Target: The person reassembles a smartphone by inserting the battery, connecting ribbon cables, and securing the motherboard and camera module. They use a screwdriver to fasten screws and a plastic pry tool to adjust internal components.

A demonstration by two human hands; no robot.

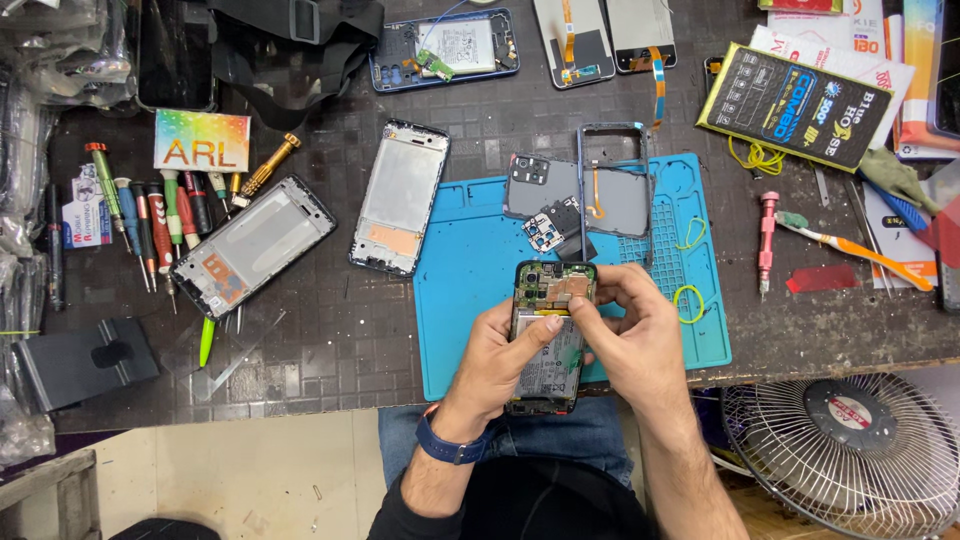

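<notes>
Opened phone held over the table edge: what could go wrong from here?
The opened phone is held above the lap, past the blue mat; a slip could drop it. The right hand works with its fingers on exposed parts, which might bend. Loose camera module nearby could be knocked.

Dark workbench (480,140) — blue mat (470,300), two phone frames (400,195), screwdrivers (150,215), toothbrush (860,250) — possibly tweezers at right.

Blue wristband (455,447), dark sleeve (400,510), jeans (560,440)

Bare strip lying open along the dark tiled bench's (330,370) front edge; grey phone frames (400,197) and screwdrivers (150,215) crowding its left half.
</notes>
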